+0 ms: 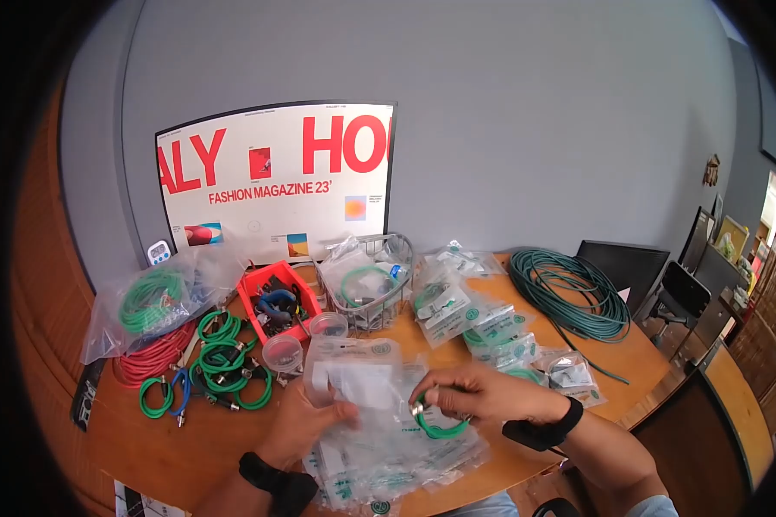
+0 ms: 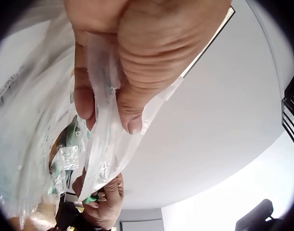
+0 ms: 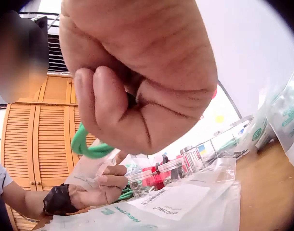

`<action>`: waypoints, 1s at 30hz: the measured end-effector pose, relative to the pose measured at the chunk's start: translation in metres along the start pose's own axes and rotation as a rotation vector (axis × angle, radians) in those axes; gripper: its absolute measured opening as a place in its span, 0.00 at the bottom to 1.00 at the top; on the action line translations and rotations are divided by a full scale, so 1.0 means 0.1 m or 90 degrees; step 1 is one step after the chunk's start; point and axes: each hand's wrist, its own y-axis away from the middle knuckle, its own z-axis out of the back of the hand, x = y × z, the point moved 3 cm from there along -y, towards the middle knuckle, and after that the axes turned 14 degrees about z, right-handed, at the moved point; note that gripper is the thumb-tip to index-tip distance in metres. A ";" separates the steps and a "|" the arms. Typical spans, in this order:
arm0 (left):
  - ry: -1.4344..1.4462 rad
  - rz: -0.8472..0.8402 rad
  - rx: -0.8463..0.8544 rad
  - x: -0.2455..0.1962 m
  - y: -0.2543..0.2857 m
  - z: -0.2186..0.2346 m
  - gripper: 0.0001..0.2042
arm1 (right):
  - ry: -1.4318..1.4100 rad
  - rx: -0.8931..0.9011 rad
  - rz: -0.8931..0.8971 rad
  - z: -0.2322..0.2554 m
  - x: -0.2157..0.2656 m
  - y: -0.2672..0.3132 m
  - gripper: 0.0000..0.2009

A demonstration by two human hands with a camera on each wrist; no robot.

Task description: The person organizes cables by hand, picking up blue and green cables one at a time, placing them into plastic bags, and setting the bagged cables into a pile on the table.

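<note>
My left hand (image 1: pixel 306 422) pinches a clear plastic bag (image 2: pixel 104 149) between thumb and fingers. In the left wrist view the thumb lies on one side of the film and the fingers on the other. Just to the right, my right hand (image 1: pixel 481 395) holds a small coiled green cable (image 1: pixel 444 431) with metal connectors. Its fingers are curled in, and the green loop hangs below them in the right wrist view. Under both hands lies a pile of clear printed bags (image 1: pixel 366 482), some with white labels.
Loose green cables (image 1: pixel 220 353), a red cable coil (image 1: pixel 151 358) and a large bag (image 1: pixel 112 319) lie left. Behind stand a red bin (image 1: pixel 297 333), a wire basket (image 1: pixel 372 312) and round clear containers (image 1: pixel 282 355). Bagged cables (image 1: pixel 496 326) and a dark green coil (image 1: pixel 569 297) lie right.
</note>
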 end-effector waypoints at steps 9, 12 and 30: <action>-0.109 -0.007 0.017 0.05 -0.04 -0.07 0.33 | 0.064 0.039 0.010 0.04 0.03 -0.12 0.16; -0.116 0.031 -0.003 0.06 -0.03 -0.08 0.35 | 0.184 0.061 0.063 0.05 -0.10 -0.18 0.16; 0.002 0.063 0.122 0.06 0.05 -0.09 0.37 | -0.093 -0.032 0.052 -0.15 -0.10 -0.38 0.19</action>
